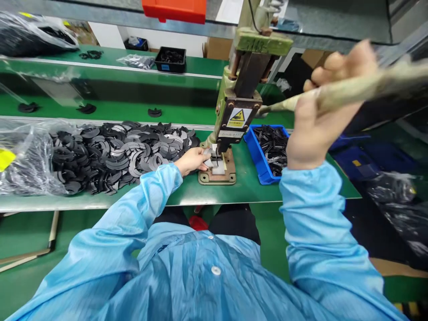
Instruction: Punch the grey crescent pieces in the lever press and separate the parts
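Observation:
A green hand press (237, 118) with a yellow warning label stands on the bench in front of me. My left hand (192, 161) pinches a small grey curved piece (208, 161) at the press base (217, 178), right beside the lowered ram. My fingers partly cover that piece. Raised at the right, my right hand (329, 104) is closed around the press lever (347, 91), whose outer part is blurred. Left of the press lies a large heap of black and grey curved pieces (123, 156), close to my left hand.
A blue bin (264, 171) of black parts stands right of the press. Plastic bags (30, 160) lie at the left. Behind are a few loose curved pieces (154, 112) and a black bin (170, 67). A shelf with a red bin (174, 10) overhangs the bench.

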`<state>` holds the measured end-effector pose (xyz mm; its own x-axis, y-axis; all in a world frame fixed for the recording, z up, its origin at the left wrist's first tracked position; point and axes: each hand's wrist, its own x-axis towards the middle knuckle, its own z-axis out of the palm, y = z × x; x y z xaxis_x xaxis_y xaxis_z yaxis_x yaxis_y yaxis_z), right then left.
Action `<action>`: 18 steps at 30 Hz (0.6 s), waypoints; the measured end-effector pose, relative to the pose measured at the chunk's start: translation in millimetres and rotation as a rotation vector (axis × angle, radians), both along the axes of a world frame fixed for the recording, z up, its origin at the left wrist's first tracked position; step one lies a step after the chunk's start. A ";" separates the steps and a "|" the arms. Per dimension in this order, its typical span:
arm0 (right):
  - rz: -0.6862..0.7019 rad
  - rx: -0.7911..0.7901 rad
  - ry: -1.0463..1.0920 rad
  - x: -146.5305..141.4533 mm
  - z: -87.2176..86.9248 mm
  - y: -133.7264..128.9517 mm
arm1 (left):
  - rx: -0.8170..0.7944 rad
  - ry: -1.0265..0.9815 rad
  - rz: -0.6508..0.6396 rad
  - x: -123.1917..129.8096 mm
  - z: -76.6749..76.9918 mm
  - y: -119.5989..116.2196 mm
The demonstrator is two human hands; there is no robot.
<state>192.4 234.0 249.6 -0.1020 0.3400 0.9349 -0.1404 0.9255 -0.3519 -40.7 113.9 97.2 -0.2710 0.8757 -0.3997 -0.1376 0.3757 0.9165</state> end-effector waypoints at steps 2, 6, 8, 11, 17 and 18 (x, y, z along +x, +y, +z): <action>-0.071 -0.060 0.039 6.3 -38.1 -4.5 | 0.075 0.000 -0.039 -1.0 7.5 -20.9; 0.072 -0.385 -0.238 11.2 -137.9 -49.2 | 0.184 -0.012 -0.133 4.4 24.4 -65.5; 0.196 -0.487 -0.401 5.7 -170.9 -78.2 | 0.207 -0.015 -0.169 11.4 31.6 -80.5; 0.256 -0.572 -0.442 -6.6 -191.9 -108.3 | 0.216 -0.003 -0.209 23.3 37.3 -91.6; 0.218 -0.605 -0.365 -13.6 -200.3 -126.7 | 0.196 -0.005 -0.234 37.3 37.7 -95.5; 0.214 -0.596 -0.364 -13.1 -201.2 -128.5 | 0.190 -0.026 -0.247 37.6 37.7 -94.9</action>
